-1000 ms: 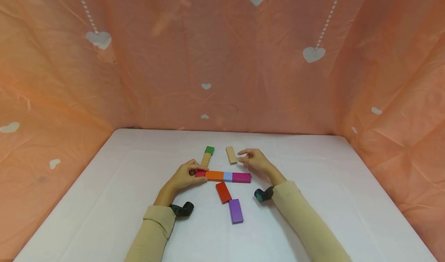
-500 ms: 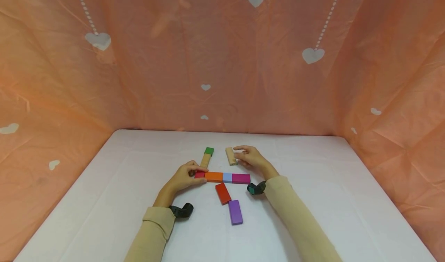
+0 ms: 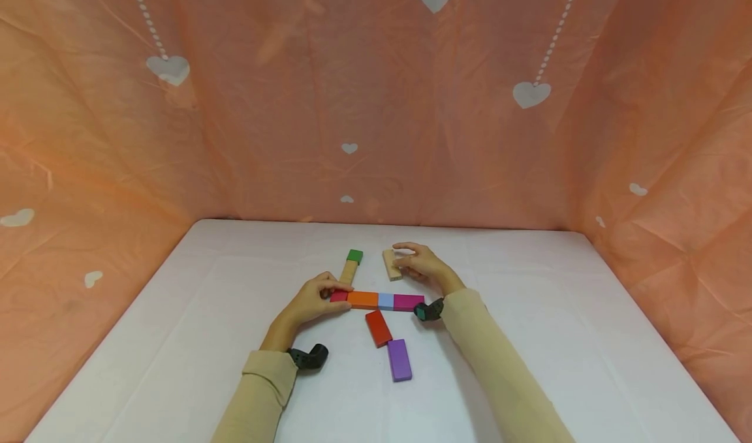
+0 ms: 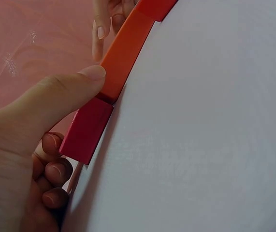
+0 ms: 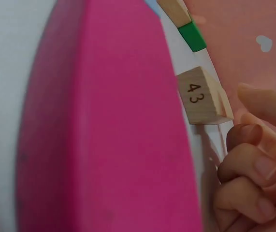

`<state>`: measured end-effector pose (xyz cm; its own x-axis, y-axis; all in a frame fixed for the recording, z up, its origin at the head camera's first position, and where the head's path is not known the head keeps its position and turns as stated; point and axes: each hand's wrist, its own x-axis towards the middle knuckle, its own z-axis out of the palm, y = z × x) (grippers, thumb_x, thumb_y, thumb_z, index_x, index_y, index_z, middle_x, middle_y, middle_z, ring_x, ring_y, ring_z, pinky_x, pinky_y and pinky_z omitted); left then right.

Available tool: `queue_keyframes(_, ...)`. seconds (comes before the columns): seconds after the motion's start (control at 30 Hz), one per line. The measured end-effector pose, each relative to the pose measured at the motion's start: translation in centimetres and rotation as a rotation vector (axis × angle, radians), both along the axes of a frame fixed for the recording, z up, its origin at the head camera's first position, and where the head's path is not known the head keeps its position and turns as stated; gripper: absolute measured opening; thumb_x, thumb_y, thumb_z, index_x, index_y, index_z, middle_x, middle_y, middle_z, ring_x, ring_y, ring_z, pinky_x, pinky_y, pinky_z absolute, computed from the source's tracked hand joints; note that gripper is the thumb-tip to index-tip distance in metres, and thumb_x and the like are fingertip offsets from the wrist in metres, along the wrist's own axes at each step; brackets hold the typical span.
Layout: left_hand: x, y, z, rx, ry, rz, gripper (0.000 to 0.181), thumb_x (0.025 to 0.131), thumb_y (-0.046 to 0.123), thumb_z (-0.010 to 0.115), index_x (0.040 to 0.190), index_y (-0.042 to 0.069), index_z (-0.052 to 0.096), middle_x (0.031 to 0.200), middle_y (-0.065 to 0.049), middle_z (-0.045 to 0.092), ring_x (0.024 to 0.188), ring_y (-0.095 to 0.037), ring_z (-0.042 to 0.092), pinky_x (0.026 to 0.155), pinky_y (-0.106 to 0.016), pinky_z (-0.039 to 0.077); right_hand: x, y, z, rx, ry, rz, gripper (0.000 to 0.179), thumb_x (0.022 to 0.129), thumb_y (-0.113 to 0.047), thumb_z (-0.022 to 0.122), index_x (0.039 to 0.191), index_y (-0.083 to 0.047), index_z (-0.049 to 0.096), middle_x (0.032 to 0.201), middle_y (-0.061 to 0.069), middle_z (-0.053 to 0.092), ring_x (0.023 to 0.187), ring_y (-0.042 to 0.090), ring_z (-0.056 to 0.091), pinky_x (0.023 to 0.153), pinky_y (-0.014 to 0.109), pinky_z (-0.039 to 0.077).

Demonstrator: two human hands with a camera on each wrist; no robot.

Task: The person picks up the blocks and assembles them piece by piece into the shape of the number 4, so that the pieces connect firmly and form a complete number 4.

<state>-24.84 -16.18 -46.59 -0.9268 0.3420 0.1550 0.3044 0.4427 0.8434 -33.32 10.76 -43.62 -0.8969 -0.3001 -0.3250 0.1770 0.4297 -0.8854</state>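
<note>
Fingers of left hand (image 3: 311, 297) pinch orange block (image 3: 363, 300), likely steadying it; right hand (image 3: 429, 265), half-spread, gripping nothing, beside loose wooden block (image 3: 389, 267) toward far edge of table (image 3: 529, 280).

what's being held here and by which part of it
The left hand pinches the row of blocks where the crimson end block meets the orange block. The right hand is at a wooden block; no grip on it shows.

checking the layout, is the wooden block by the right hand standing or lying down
Lying down: the head view shows the wooden block lengthwise along the table.
</note>
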Motion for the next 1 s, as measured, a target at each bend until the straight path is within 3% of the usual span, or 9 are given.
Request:
queue_keyframes(0.47,-0.02,0.11,0.02,0.002,0.001,-0.005,0.031,0.076,0.013,0.08,0.105,0.004,0.074,0.083,-0.009,0.051,0.074,-0.008,0.039,0.065,-0.019,0.031,-0.01,-0.31,0.02,-0.001,-0.056,-0.003,0.059,0.089,-0.012,0.064,0.145,-0.016,0.044,0.05,-0.007,0.031,0.043,0.009,0.028,0.046,0.022,0.024)
queue_keyframes(1.0,-0.05,0.06,0.09,-0.007,0.016,-0.008,0.03,0.076,0.013,0.08,0.104,0.004,0.074,0.083,-0.008,0.051,0.075,-0.007,0.038,0.067,-0.019,0.032,-0.02,-0.56,-0.17,0.002,-0.051,-0.047,0.057,0.087,-0.013,0.067,0.141,-0.015,0.048,0.058,-0.004,0.033,0.048,0.011,0.028,0.05,0.023,0.025)
